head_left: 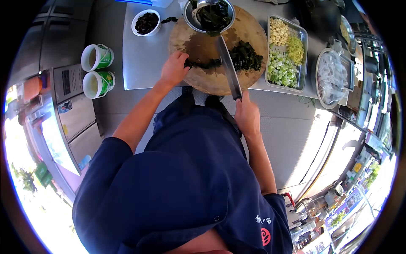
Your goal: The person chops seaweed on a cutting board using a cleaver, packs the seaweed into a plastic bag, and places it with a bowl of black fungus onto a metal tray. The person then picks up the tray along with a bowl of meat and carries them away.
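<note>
A round wooden chopping board [203, 82] lies on the steel table. My right hand [248, 114] is wrapped round the handle of a kitchen knife [229, 67], whose long blade points away from me across the board. My left hand [174, 67] is closed at the board's left side, its fingertips on one end of a dark strip of seaweed [206, 64]. The strip runs right, toward the blade. Past the blade sits a pile of cut dark green seaweed [245, 57]. A metal bowl [189, 20] at the board's far edge holds more seaweed.
A white bowl [134, 26] of dark pieces stands left of the board. To the right is a metal tray [300, 82] with chopped garlic and green vegetables, then a basin [320, 95] with plastic bags. Two white-and-green buckets [102, 57] stand left of the table.
</note>
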{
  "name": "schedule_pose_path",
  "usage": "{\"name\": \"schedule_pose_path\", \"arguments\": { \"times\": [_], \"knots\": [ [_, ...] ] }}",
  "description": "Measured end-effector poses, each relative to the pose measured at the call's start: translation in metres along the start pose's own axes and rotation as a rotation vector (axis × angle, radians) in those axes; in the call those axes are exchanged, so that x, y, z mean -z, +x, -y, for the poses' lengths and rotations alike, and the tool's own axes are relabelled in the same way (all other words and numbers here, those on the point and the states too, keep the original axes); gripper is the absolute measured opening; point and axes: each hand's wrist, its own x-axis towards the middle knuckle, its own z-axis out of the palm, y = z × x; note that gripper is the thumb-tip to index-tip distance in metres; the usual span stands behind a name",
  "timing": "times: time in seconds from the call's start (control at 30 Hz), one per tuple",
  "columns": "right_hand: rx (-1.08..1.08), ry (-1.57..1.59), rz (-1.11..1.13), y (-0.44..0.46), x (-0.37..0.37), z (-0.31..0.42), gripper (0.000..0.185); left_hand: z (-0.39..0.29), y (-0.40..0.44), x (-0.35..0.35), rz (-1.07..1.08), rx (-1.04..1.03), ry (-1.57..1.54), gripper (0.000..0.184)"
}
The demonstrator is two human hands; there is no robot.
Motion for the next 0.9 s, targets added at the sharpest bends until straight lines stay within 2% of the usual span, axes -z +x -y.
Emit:
{"name": "schedule_pose_path", "arguments": {
  "times": [0.1, 0.17, 0.27, 0.4, 0.47, 0.5, 0.57, 0.6, 0.67, 0.8, 0.87, 0.9],
  "knots": [
    [0.035, 0.115, 0.036, -0.004, -0.033, -0.009, 0.021, 0.002, -0.001, -0.006, 0.027, 0.032, 0.002, 0.035],
    [-0.012, 0.104, 0.089, -0.002, -0.041, -0.009, 0.022, 0.002, 0.005, -0.006, 0.134, 0.006, 0.072, 0.023],
    [0.049, 0.069, 0.048, 0.0, -0.009, 0.004, 0.02, 0.005, 0.006, -0.015, 0.168, 0.024, 0.082, 0.013],
    [-0.044, 0.202, -0.042, -0.011, 0.003, -0.01, 0.019, -0.028, 0.021, -0.008, 0.23, 0.005, -0.133, 0.017],
    [-0.073, 0.286, -0.202, -0.017, 0.004, -0.025, 0.024, -0.058, 0.034, -0.006, 0.284, -0.047, -0.515, 0.026],
    [-0.08, 0.28, -0.215, -0.016, 0.007, -0.033, 0.024, -0.069, 0.04, -0.007, 0.287, -0.062, -0.52, 0.026],
    [-0.171, 0.204, -0.296, -0.015, 0.012, -0.049, 0.024, -0.086, 0.044, -0.01, 0.145, -0.087, -0.632, 0.039],
    [-0.215, 0.119, -0.293, -0.01, 0.013, -0.059, 0.027, -0.084, 0.044, -0.015, 0.15, -0.091, -0.632, 0.039],
    [-0.208, 0.027, -0.331, 0.003, 0.013, -0.074, 0.03, -0.068, 0.042, -0.028, 0.028, -0.132, -0.328, 0.044],
    [-0.229, -0.106, -0.285, 0.015, 0.007, -0.075, 0.035, -0.051, 0.032, -0.049, 0.087, -0.026, -0.202, 0.047],
    [-0.196, -0.136, -0.259, 0.019, 0.002, -0.07, 0.035, -0.047, 0.034, -0.053, 0.037, -0.183, -0.151, 0.046],
    [-0.172, -0.123, -0.207, 0.016, 0.003, -0.062, 0.036, -0.051, 0.034, -0.049, 0.031, -0.175, -0.147, 0.046]
  ]
}}
